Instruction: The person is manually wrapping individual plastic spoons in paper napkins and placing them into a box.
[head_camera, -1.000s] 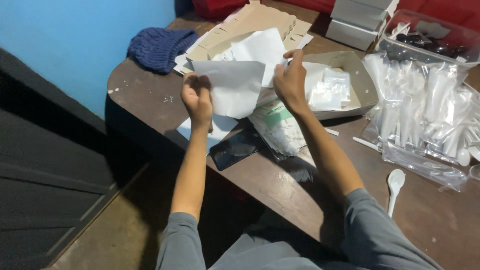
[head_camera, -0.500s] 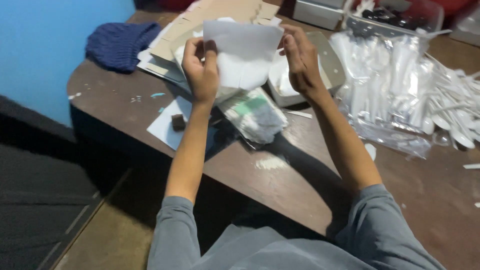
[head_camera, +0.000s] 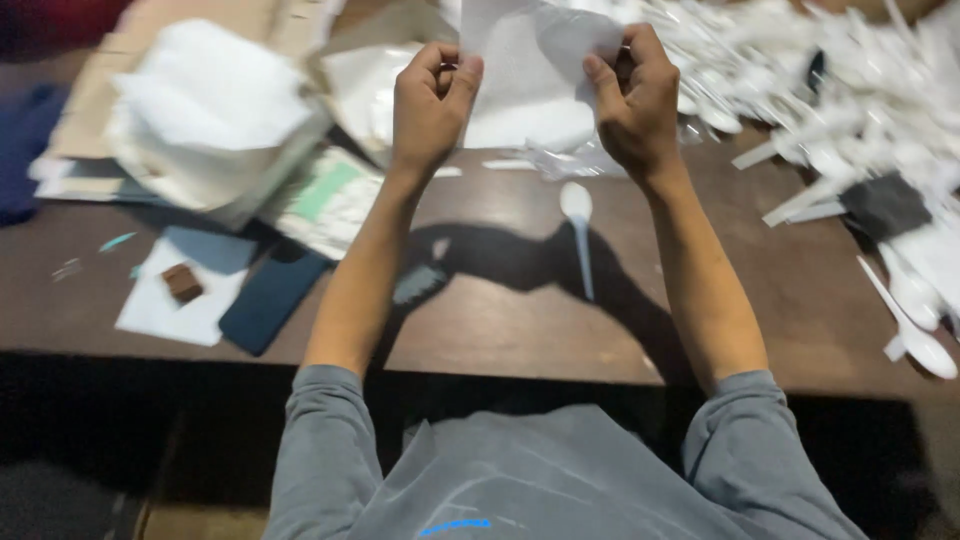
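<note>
Left hand (head_camera: 432, 105): raised above the far side of the table, fingers curled and thumb pressed against them, pinching the left edge of a white napkin (head_camera: 530, 70).
Right hand (head_camera: 635, 100): level with the left one and a little apart from it, fingers folded in, pinching the napkin's right edge.
Napkin: held up between both hands over the far middle of the table, its top running out of view; it looks like thin paper, though the blur makes that hard to be sure of.
Table (head_camera: 520, 320): dark brown wood, near edge running across just in front of the grey sleeves.
Single spoon (head_camera: 578, 235): white plastic, lying on the bare wood just below and between the hands, bowl toward the far side.
Spoon pile (head_camera: 830, 90): a heap of white plastic spoons, far right, with more loose ones trailing down the right edge.
Napkin stack (head_camera: 205, 115): white, far left, resting on brown cardboard.
Phone (head_camera: 272, 298): dark, flat, near left, beside a white sheet of paper (head_camera: 165, 310) with a small brown block (head_camera: 182, 282) on it.
</note>
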